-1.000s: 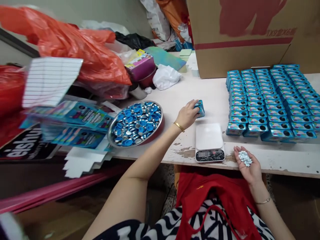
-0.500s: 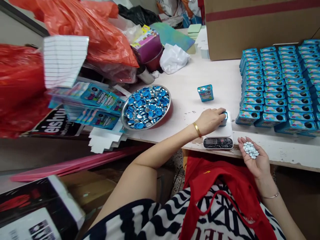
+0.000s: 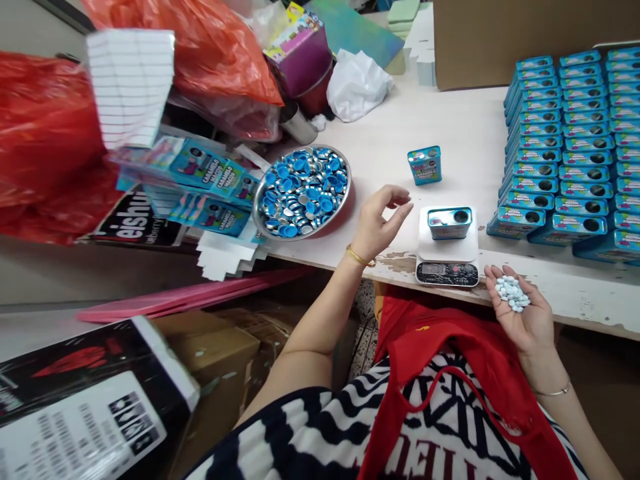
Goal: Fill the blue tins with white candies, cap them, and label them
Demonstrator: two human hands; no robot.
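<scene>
Worn white paint, flaking along the near edge, covers the tabletop (image 3: 470, 127), with a cardboard box (image 3: 480, 47) standing toward its far edge. Near the middle of the near edge sits a white scale (image 3: 447, 253), and on its platform one blue tin (image 3: 446, 231) stands upright, a dark round hole toward the right of its top. Another tin (image 3: 425, 167) stands upright farther back. The left hand (image 3: 376, 223) is just left of the scale, empty, its thumb and fingers curved with a moderate gap between them. By the right side of the scale, at the near edge, the right hand (image 3: 525, 320) lies palm up, fingers loosely curled and slightly spread, cradling small pale pellets (image 3: 513, 293). Rows of tins (image 3: 535, 168) fill the right side, while a bowl (image 3: 344, 212) of blue and silver caps (image 3: 303, 193) sits left, by the near edge
</scene>
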